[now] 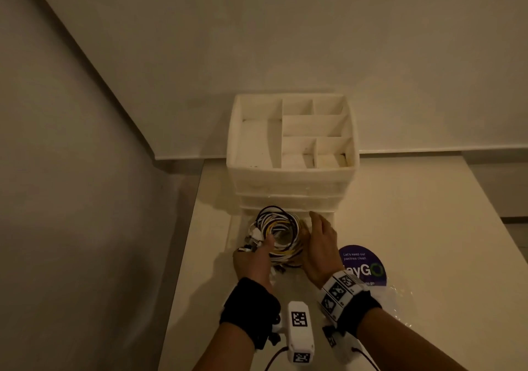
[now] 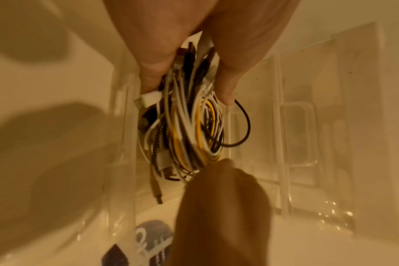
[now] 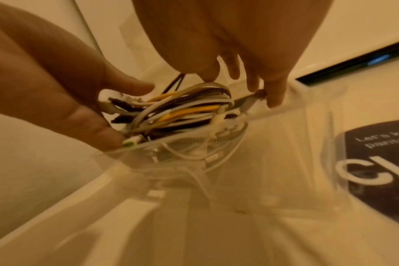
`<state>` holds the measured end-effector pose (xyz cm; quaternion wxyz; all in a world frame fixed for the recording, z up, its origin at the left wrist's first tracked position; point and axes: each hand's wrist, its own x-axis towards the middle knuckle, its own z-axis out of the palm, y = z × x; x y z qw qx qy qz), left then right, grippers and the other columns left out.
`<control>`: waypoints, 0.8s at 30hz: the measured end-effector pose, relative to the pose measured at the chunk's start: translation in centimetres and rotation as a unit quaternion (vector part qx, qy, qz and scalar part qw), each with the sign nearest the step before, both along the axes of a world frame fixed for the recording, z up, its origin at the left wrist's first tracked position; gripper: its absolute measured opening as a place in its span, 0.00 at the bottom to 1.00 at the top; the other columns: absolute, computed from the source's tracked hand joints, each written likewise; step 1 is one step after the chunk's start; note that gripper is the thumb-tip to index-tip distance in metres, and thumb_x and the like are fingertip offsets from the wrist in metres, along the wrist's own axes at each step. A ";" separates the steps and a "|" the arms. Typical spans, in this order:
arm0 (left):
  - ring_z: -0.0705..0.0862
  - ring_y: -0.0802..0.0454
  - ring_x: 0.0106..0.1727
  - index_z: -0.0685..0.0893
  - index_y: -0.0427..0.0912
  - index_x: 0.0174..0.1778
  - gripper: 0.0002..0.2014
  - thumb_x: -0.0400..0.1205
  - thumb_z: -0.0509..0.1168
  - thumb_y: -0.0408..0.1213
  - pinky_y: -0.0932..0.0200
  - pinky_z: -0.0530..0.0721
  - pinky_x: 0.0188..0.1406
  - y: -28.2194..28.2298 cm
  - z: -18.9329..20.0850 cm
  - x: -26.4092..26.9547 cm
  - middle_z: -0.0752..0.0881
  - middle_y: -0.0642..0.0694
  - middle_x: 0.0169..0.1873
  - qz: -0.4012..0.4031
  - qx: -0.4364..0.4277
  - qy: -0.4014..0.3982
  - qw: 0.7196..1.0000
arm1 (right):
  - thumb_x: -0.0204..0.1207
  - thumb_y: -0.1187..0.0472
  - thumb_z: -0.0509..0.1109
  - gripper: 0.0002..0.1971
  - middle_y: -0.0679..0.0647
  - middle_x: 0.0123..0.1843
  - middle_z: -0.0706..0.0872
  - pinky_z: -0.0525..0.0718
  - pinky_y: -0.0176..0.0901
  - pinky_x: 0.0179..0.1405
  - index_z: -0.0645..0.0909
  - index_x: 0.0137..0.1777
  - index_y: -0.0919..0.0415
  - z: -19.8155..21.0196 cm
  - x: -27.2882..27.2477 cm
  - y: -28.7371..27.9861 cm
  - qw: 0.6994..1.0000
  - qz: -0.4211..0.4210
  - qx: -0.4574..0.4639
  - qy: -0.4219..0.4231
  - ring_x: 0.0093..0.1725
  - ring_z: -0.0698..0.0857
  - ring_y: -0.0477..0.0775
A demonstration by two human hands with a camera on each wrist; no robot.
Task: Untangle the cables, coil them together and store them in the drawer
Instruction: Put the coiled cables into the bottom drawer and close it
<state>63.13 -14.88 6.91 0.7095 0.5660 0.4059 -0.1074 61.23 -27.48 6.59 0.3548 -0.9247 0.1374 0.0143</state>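
A coil of white, yellow and black cables [image 1: 281, 232] lies inside the pulled-out clear bottom drawer [image 1: 234, 228] of the white organizer. My left hand [image 1: 257, 252] grips the coil's near left side; in the left wrist view its thumb and fingers [image 2: 226, 90] pinch the cable bundle [image 2: 189, 129]. My right hand [image 1: 317, 228] stands at the coil's right side, fingers fairly straight and touching it. In the right wrist view those fingers [image 3: 273, 93] hang over the cables [image 3: 182, 111] behind the drawer's clear front wall [image 3: 273, 144]. Several plug ends stick out at the left.
The white organizer [image 1: 291, 176] has divided top compartments and stands against the back wall. A round purple sticker [image 1: 368, 265] lies on the table right of the drawer. A wall runs along the left, just beyond the table's left edge.
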 end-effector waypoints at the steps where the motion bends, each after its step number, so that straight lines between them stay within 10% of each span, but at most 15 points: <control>1: 0.88 0.40 0.49 0.82 0.37 0.55 0.25 0.66 0.82 0.40 0.36 0.87 0.55 0.0 -0.2 -0.1 0.89 0.38 0.50 -0.011 0.021 -0.013 1.000 | 0.86 0.53 0.52 0.26 0.65 0.80 0.65 0.61 0.53 0.81 0.60 0.81 0.65 0.3 -0.5 0.3 0.999 0.010 -0.011 -0.040 0.79 0.64 0.65; 7: 0.89 0.37 0.50 0.78 0.35 0.62 0.35 0.62 0.80 0.44 0.41 0.90 0.45 0.5 0.0 0.2 0.88 0.35 0.53 -0.029 -0.029 -0.027 0.999 | 0.82 0.63 0.56 0.32 0.53 0.87 0.51 0.46 0.56 0.85 0.50 0.85 0.58 0.0 -1.1 1.8 0.962 0.231 -0.128 -0.073 0.86 0.42 0.54; 10: 0.86 0.36 0.57 0.75 0.35 0.70 0.36 0.65 0.78 0.40 0.44 0.88 0.48 1.5 0.8 -0.1 0.85 0.33 0.62 -0.017 -0.056 -0.013 0.998 | 0.82 0.51 0.40 0.32 0.52 0.87 0.41 0.46 0.57 0.85 0.44 0.86 0.58 -1.1 -1.0 1.3 0.954 0.253 -0.160 0.018 0.84 0.34 0.52; 14: 0.73 0.39 0.72 0.64 0.40 0.79 0.36 0.77 0.73 0.29 0.49 0.75 0.68 2.6 2.6 -2.7 0.70 0.39 0.76 -0.112 0.175 -0.082 0.975 | 0.85 0.49 0.44 0.31 0.48 0.85 0.29 0.44 0.55 0.85 0.42 0.86 0.55 -2.4 -1.7 0.9 0.957 0.234 -0.170 0.004 0.84 0.29 0.52; 19: 0.57 0.43 0.79 0.70 0.54 0.74 0.25 0.81 0.66 0.43 0.40 0.63 0.71 3.8 2.1 -5.8 0.59 0.49 0.81 -0.380 0.521 -0.229 0.729 | 0.83 0.47 0.40 0.30 0.53 0.87 0.38 0.44 0.60 0.85 0.53 0.84 0.51 -3.0 -1.6 1.7 0.950 0.233 -0.208 0.010 0.84 0.32 0.56; 24: 0.20 0.51 0.79 0.27 0.50 0.81 0.33 0.86 0.38 0.54 0.39 0.32 0.80 5.5 0.0 -0.9 0.20 0.53 0.78 -0.614 0.557 -0.214 0.516 | 0.83 0.46 0.44 0.32 0.54 0.87 0.42 0.43 0.56 0.85 0.54 0.85 0.56 -2.7 -1.4 1.2 0.954 0.237 -0.185 -0.014 0.86 0.35 0.54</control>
